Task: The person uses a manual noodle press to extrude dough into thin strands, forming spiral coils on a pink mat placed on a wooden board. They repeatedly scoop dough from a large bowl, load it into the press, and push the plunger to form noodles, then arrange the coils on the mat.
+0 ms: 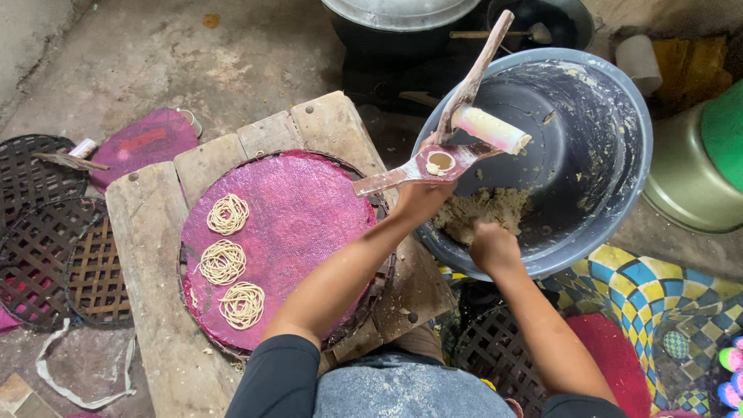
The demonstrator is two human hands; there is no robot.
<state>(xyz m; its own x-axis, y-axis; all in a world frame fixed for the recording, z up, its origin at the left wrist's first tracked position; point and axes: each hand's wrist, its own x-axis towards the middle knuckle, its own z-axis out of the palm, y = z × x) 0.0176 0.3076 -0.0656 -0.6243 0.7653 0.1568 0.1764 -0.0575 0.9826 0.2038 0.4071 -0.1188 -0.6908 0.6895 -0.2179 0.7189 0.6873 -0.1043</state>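
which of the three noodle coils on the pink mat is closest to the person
The bottom coil, nearest the person's left arm; the other two lie further up the pink mat.

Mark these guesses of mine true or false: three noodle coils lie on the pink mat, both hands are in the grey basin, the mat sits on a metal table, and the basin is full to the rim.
1. Three noodle coils lie on the pink mat. True.
2. Both hands, left and right, reach into the grey basin. True.
3. The mat sits on a metal table. False: it rests on a wooden board stand.
4. The basin is full to the rim. False: only a small lump of dough lies at the bottom.
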